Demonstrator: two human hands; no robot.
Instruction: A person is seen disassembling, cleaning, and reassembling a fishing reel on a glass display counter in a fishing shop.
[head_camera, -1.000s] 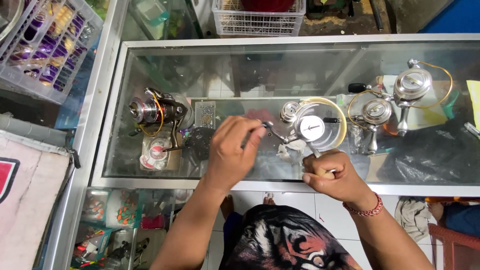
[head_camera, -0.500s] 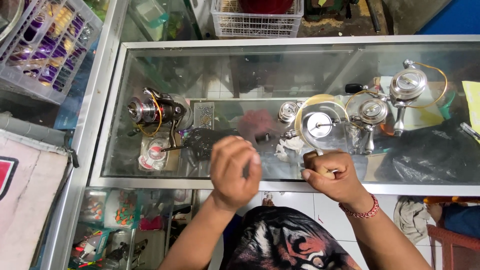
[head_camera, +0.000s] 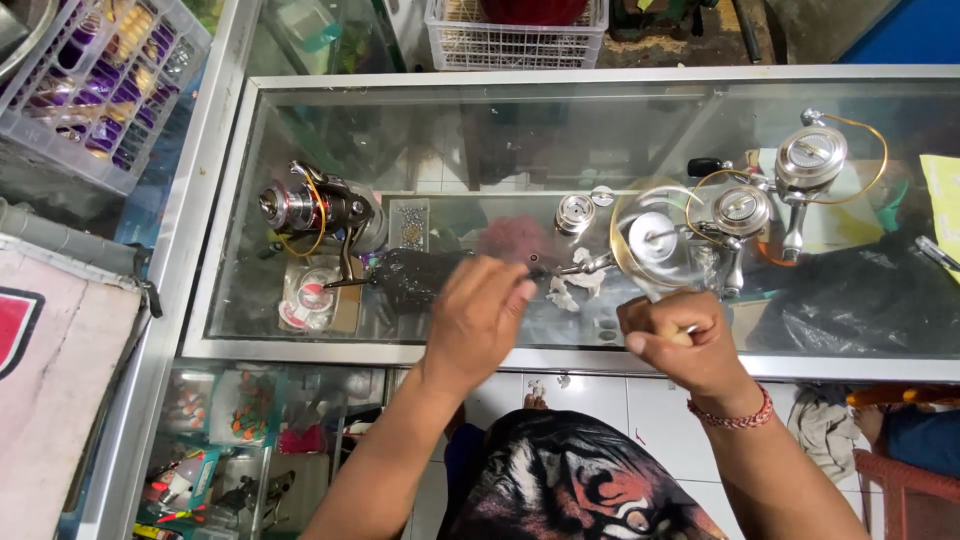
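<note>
My right hand (head_camera: 690, 340) is fisted around a small pale handle just in front of the silver spool (head_camera: 650, 240) on the glass desk (head_camera: 300, 330). My left hand (head_camera: 478, 318), loosely curled, pinches a thin metal part left of the spool, steadying it.

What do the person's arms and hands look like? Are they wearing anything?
Both arms are bare, with no sleeves reaching the forearms and no gloves. The left hand wears nothing. The right hand has a red beaded bracelet round the wrist. No rings or watch show.
</note>
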